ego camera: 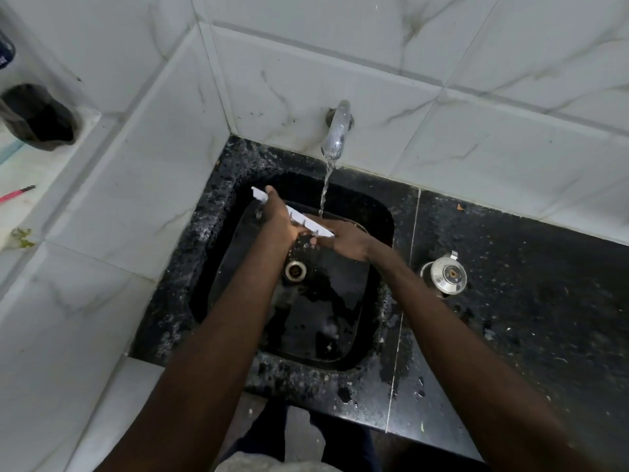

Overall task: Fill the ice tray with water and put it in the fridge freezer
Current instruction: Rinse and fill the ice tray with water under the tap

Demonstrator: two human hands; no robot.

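A white ice tray (304,222) is held tilted over the black sink (218,267), seen almost edge-on. My left hand (277,219) grips its left part, the thumb over the far end. My right hand (347,238) holds its right end. A chrome tap (337,131) on the tiled wall runs a thin stream of water (325,189) that lands at the tray's right end, by my right hand. Water drips from the tray's underside. The tray's compartments are hidden from this angle.
A black granite counter (527,284) spreads to the right, wet near the sink, with a steel lidded pot (446,274) on it. White tiled walls enclose the sink on the left and behind. A dark bottle (37,117) and a red pen (17,194) lie on the left ledge.
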